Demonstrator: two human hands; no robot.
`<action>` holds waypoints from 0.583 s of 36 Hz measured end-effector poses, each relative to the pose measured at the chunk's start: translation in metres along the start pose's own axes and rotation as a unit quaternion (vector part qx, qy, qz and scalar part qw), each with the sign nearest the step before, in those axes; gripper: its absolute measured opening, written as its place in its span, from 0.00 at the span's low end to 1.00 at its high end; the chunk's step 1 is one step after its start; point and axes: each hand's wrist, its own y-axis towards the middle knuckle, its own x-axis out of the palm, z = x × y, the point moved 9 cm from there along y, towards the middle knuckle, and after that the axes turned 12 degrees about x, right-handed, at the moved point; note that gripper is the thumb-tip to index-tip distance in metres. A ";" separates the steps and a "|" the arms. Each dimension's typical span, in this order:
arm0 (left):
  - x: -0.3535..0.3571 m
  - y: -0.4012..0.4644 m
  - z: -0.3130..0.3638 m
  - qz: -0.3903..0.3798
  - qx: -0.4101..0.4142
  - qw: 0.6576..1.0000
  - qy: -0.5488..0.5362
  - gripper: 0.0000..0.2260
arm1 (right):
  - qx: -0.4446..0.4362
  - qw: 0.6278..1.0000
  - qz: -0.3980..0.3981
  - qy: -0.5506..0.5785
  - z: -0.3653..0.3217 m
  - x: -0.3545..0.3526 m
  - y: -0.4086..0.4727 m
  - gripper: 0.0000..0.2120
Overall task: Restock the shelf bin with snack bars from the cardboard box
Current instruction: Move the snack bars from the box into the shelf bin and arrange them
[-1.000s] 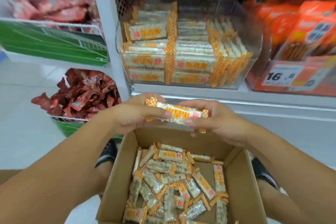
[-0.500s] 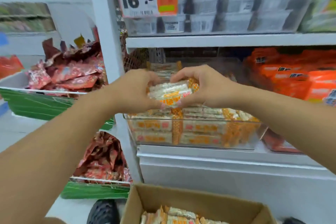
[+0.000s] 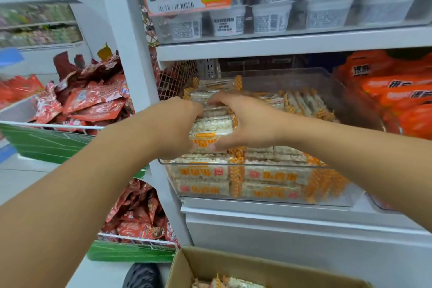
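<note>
Head view: the left hand (image 3: 174,127) and right hand (image 3: 251,121) are together gripping a stack of snack bars (image 3: 211,128) between them, over the clear shelf bin (image 3: 261,202). The cardboard box (image 3: 236,266) is sitting well below both hands.

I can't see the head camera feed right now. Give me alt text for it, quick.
Both hands, left hand and right hand, grip a stack of snack bars over the clear shelf bin, which already holds rows of the same bars. The cardboard box sits below with more bars; red snack packets fill baskets on the left.
</note>
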 end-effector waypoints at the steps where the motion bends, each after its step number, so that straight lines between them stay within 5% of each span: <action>1: 0.000 0.000 0.000 0.002 -0.001 1.000 0.008 0.28 | 0.002 1.000 -0.001 -0.005 0.000 0.004 0.001 0.50; 7: 0.004 0.000 -0.001 -0.026 -0.004 0.999 -0.022 0.30 | 0.028 0.997 -0.059 0.042 -0.006 0.024 0.003 0.53; 15: 0.015 0.002 -0.007 -0.012 -0.081 0.942 -0.324 0.38 | 0.027 0.985 -0.094 0.139 -0.004 0.026 0.006 0.59; 21: 0.007 0.001 0.001 -0.018 -0.051 0.970 -0.239 0.28 | 0.026 0.993 -0.090 0.079 0.010 0.010 0.000 0.60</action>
